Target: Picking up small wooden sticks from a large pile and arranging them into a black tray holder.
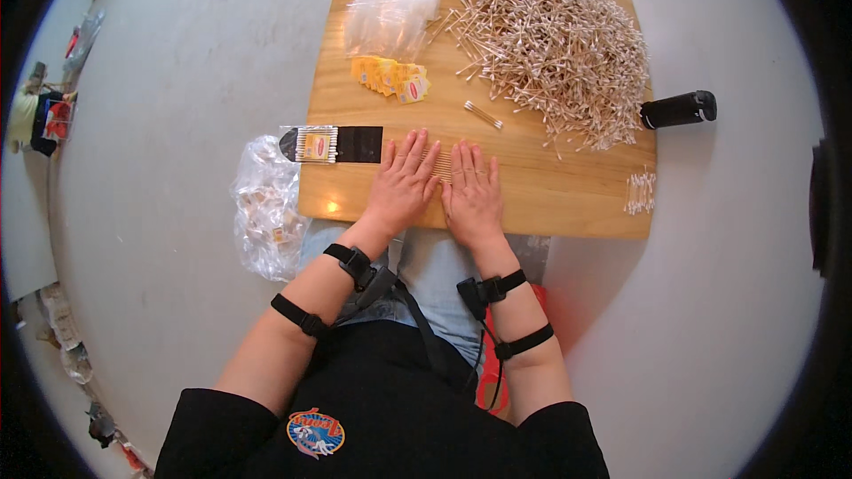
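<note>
Your left hand (402, 182) and right hand (474, 195) lie flat, fingers extended, about the swab row (442, 165) at the wooden table's (568, 200) near middle, where uneven pressure could splay it.

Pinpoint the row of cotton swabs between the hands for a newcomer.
Find the wooden table, then the left hand and right hand side by side near its close edge. Between them shows the row of cotton swabs, its sticks parallel, unlike the jumbled swab heap beyond.
</note>
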A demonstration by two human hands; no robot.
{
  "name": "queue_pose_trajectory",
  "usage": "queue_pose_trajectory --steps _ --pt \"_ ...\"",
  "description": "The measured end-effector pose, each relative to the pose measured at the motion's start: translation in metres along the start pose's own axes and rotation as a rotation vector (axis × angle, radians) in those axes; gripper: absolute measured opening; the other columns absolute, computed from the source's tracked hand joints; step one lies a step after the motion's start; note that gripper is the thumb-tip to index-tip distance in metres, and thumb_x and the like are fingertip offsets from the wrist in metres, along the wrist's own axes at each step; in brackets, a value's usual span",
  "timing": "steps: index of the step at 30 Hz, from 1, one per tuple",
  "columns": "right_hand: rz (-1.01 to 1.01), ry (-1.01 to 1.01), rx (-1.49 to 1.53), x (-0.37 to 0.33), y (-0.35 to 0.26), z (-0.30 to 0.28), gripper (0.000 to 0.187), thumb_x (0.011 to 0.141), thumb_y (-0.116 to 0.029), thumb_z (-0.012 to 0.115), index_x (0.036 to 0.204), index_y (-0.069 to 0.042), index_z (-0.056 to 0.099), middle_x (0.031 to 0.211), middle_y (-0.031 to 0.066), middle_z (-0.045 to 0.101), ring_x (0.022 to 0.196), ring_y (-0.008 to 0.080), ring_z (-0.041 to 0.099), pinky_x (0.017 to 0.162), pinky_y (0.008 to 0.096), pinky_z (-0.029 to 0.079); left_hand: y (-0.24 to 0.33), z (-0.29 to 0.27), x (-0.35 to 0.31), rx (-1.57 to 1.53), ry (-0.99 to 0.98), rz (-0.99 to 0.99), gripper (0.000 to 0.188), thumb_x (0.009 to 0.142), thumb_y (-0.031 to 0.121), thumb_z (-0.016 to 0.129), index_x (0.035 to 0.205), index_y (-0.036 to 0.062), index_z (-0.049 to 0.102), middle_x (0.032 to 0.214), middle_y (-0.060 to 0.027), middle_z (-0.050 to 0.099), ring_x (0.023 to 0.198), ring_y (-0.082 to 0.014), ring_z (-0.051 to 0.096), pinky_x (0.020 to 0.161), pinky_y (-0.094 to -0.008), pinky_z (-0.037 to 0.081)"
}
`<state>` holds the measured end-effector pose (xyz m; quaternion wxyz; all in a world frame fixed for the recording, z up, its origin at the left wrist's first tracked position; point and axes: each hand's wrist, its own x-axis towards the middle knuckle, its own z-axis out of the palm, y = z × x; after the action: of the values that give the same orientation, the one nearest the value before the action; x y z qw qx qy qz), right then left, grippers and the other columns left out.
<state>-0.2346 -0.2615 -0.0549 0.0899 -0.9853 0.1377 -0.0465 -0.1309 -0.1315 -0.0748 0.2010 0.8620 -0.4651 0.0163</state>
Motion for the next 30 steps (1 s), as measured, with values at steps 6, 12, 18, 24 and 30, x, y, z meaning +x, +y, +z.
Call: queue_pose_trajectory --steps 6,12,18,24,30 --pt "0.008 0.017 0.001 0.002 -0.005 0.0 0.06 0.097 -0.03 0.051 0.149 -0.004 0.038 0.155 0.0126 0.04 0.146 0.0292 0.032 0.12 0.054 0.017 -0.001 0.003 -0.002 0.022 -0.031 -0.019 0.058 0.097 0.033 0.052 0.149 0.0075 0.042 0.157 -0.0144 0.035 0.147 -0.0287 0.03 0.119 -0.0496 0.02" --pt "0.026 0.011 -0.017 0.005 -0.01 -0.002 0.06 0.097 -0.029 0.051 0.149 -0.002 0.038 0.154 0.0154 0.039 0.145 0.0315 0.032 0.119 0.0565 0.017 0.0 0.005 -0.001 0.048 -0.006 -0.029 0.058 0.097 0.032 0.052 0.148 0.0064 0.041 0.159 -0.0139 0.033 0.148 -0.0294 0.027 0.12 -0.0503 0.018" --pt "0.034 0.039 -0.05 0.006 -0.011 0.005 0.061 0.097 -0.03 0.05 0.15 -0.001 0.036 0.155 0.0186 0.037 0.145 0.0333 0.032 0.118 0.0586 0.017 0.003 0.001 0.001 0.049 0.033 -0.034 0.059 0.097 0.034 0.052 0.148 0.0075 0.042 0.159 -0.0166 0.031 0.149 -0.0345 0.023 0.12 -0.0524 0.016" --pt "0.077 0.002 -0.064 0.005 -0.013 0.007 0.059 0.1 -0.033 0.043 0.15 -0.004 0.036 0.156 0.015 0.037 0.146 0.0307 0.031 0.119 0.0577 0.016 0.003 0.003 0.0 0.085 -0.062 -0.073 0.06 0.1 0.039 0.044 0.152 0.0097 0.038 0.16 -0.017 0.028 0.15 -0.0334 0.022 0.121 -0.0529 0.012" --pt "0.104 -0.006 -0.067 0.005 -0.014 0.01 0.058 0.101 -0.034 0.041 0.152 -0.007 0.035 0.158 0.0118 0.035 0.148 0.0284 0.029 0.12 0.0562 0.015 0.002 0.001 0.001 0.032 -0.139 -0.077 0.059 0.102 0.04 0.039 0.153 0.0104 0.035 0.161 -0.0156 0.026 0.151 -0.03 0.021 0.121 -0.0518 0.012"
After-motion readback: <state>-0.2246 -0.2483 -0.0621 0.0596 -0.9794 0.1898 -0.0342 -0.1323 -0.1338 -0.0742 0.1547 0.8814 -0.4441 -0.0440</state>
